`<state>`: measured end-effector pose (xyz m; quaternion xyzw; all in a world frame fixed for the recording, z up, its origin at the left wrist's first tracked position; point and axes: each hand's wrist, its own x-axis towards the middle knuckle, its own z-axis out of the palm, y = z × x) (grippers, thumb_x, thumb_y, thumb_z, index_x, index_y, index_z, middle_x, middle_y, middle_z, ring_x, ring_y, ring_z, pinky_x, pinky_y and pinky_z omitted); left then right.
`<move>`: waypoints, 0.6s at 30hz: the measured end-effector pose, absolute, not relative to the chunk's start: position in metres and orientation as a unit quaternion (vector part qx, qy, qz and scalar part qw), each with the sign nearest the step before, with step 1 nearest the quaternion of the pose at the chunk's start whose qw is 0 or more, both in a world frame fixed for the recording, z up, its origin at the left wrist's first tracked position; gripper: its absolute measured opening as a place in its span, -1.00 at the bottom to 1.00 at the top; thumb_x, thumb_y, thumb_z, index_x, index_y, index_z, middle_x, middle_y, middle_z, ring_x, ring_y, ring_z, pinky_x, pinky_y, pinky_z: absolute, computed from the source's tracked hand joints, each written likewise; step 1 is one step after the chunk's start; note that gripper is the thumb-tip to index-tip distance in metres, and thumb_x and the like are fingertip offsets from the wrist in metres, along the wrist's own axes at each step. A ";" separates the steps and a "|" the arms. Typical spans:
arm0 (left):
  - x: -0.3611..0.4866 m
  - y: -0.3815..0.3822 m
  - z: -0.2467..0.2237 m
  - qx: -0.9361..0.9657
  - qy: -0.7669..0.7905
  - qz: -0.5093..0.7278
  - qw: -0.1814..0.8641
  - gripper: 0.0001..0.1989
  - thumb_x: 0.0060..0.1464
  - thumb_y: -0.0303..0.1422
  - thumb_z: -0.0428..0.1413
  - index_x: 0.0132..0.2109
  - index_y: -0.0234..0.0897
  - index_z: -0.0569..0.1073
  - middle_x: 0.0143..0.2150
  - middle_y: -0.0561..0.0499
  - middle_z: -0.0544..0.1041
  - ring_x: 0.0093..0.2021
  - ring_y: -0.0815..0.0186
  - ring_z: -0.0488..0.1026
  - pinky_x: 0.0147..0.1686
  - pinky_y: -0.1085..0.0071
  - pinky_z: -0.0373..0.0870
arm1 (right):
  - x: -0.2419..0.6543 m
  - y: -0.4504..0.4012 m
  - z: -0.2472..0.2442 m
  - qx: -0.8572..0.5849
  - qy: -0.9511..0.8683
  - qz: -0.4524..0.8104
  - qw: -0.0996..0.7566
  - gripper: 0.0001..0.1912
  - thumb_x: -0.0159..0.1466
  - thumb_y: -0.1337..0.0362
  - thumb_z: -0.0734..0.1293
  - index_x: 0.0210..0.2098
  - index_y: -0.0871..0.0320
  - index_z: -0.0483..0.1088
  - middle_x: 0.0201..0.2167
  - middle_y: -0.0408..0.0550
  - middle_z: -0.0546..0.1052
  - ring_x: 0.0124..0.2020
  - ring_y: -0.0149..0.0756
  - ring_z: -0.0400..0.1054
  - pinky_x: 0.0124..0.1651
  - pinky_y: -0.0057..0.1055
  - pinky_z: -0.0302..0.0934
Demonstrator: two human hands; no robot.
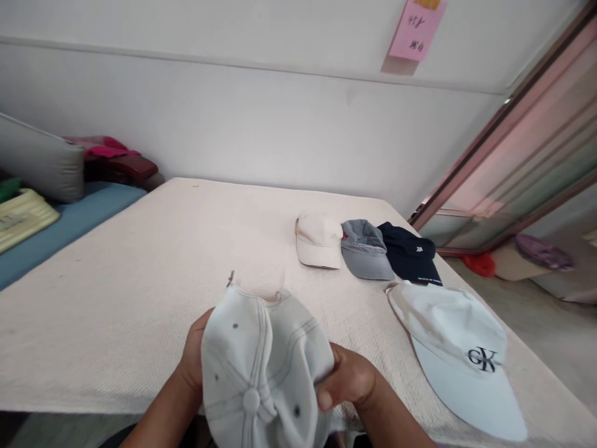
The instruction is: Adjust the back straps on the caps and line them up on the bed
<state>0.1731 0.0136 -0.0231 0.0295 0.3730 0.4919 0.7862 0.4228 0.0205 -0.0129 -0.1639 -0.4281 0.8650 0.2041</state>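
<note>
A pale grey baseball cap [233, 373] with dark stitching and a button on its crown is held up over the table's near edge. My left hand [192, 351] grips its left side, the fingers hidden behind the fabric. On the opposite side my right hand [347, 376] pinches the cap, thumb in front. The crown is creased and partly folded inward. To the right on the table lies a white cap [448, 330] with dark letters on its front. Farther back a cream cap [319, 239], a grey cap [366, 249] and a navy cap [410, 252] form a row.
The table [116, 292] has a cream textured cover and meets a white wall [224, 124] at the back. A grey cushion [41, 158] and a yellow basket [25, 214] are at the left. A pink note [416, 31] hangs on the wall. Right of the table is floor.
</note>
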 end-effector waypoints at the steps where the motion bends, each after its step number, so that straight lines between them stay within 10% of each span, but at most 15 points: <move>1: 0.173 0.012 -0.020 0.029 0.392 0.493 0.776 -0.80 -0.09 -0.31 0.17 -0.56 -0.33 0.50 -0.53 -0.07 0.57 -0.26 0.04 0.55 -0.15 0.20 0.43 | 0.422 0.022 -0.015 -0.149 -0.409 0.873 0.221 -0.54 -0.12 0.15 0.55 -0.26 0.25 0.52 -0.41 -0.01 0.56 -0.33 -0.23 0.45 -0.14 -0.30 0.29; 9: 0.166 0.006 -0.017 0.185 0.371 0.510 0.754 -0.82 -0.13 -0.34 0.30 -0.30 -0.25 0.55 -0.47 0.06 0.56 -0.51 0.35 0.47 -0.48 0.48 0.38 | 0.417 0.035 -0.014 -0.170 -0.342 0.854 0.353 -0.77 0.10 0.33 0.42 -0.22 0.23 0.50 -0.43 -0.06 0.54 -0.40 -0.37 0.42 -0.27 -0.46 0.25; 18: 0.172 0.016 -0.019 0.336 0.425 0.374 0.752 -0.72 -0.06 -0.35 0.27 -0.14 -0.28 0.55 -0.26 -0.07 0.59 -0.36 0.30 0.49 -0.31 0.43 0.34 | 0.412 0.045 -0.006 -0.250 -0.325 0.832 0.373 -0.73 0.12 0.28 0.42 -0.19 0.25 0.44 -0.33 -0.03 0.54 -0.37 -0.39 0.41 -0.29 -0.49 0.25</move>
